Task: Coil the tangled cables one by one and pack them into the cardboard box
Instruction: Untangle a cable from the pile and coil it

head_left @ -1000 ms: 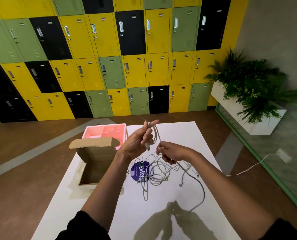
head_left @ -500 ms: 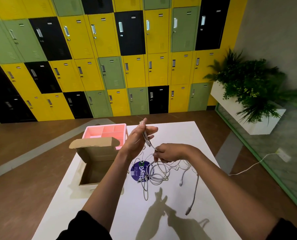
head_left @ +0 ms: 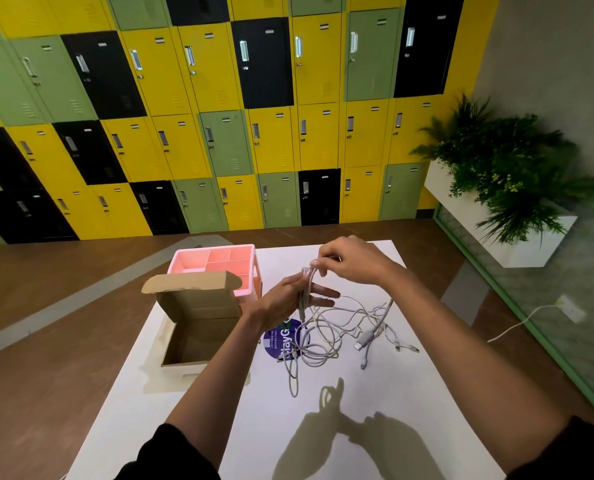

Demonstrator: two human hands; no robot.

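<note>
Tangled cables (head_left: 344, 327) lie in a loose heap mid-table (head_left: 437, 393), partly over a round blue sticker (head_left: 277, 341), w/ plugs trailing toward the right edge. One grey cable (head_left: 305, 292) is lifted out of the heap and held above it. The left hand (head_left: 288, 301) is wide, fingers straight and spread, w/ the cable's strands hanging across them. The right hand (head_left: 352, 263) is just above and beyond the left, pinching the top of the same cable betw. thumb and fingertips. The cardboard box (head_left: 198, 327) sits by the table's left edge, lid flap up; nothing can be seen inside it. A pink divided tray (head_left: 215, 268) is at the far left corner, touching the box lid. Lockers (head_left: 271, 133) are behind and a planter (head_left: 503, 188) stands at the right.
</note>
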